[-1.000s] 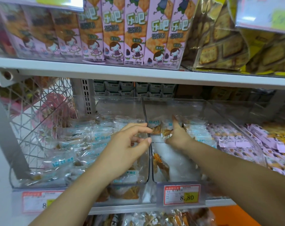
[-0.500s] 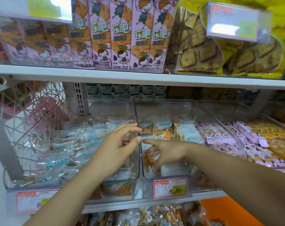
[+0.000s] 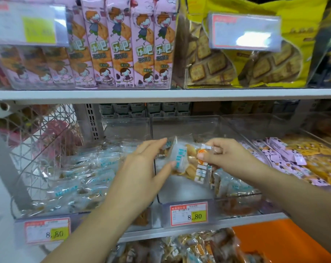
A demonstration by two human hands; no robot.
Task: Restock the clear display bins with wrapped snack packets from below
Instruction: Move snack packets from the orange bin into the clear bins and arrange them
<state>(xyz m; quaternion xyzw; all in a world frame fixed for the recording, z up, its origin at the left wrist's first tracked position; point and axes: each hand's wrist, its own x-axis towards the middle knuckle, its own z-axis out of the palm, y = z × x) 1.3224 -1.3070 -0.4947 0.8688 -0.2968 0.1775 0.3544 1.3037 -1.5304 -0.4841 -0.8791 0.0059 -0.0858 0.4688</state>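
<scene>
Shelf bin [image 3: 185, 128]; L hand [image 3: 141, 168], R hand [image 3: 229, 156] pinch packets [image 3: 179, 156].

Both hands are bare. The left hand [image 3: 141, 168] shows its back, with smooth knuckles and long, slender fingers. The right hand [image 3: 227, 156] shows short, neatly trimmed nails; its thumbnail [image 3: 200, 155] is rounded, with a faint gloss. The left forearm [image 3: 96, 230] and the right forearm [image 3: 297, 192] are slim and uncovered from wrist to the near edge of the frame.
</scene>
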